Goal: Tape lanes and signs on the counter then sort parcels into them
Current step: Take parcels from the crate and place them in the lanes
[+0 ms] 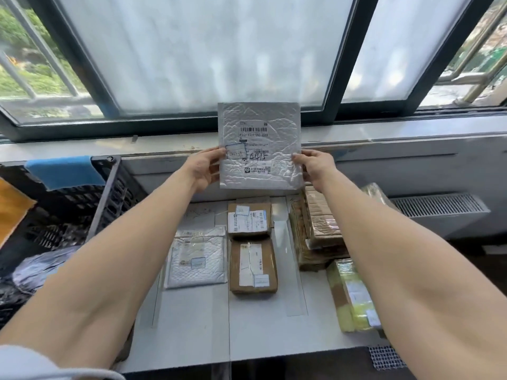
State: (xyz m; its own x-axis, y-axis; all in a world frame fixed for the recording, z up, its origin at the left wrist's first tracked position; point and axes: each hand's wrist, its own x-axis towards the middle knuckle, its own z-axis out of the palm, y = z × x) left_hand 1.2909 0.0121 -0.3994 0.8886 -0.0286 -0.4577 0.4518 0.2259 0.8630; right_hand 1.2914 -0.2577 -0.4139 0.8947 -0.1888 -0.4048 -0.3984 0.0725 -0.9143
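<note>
We hold a silver mailer [259, 145] upright above the table [255, 333], left hand [204, 170] and right hand [315, 167] each pinching a side edge. Tape lanes [295, 283] look laid and several parcels sorted; this 1 still needs its lane.

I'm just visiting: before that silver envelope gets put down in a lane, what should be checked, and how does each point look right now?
1. Grip: left hand and right hand each pinch a side edge of the silver mailer, held upright above the counter: ok.
2. Label readable: barcode and handwriting face the camera: ok.
3. Matching lane: another silver mailer lies flat in the left lane: ok.
4. Room there: bare counter shows in front of that mailer: ok.
5. Middle lane: two brown boxes, different parcel type: not ok for this one.
6. Lane sign wording: too faint to read: cannot tell.
</note>
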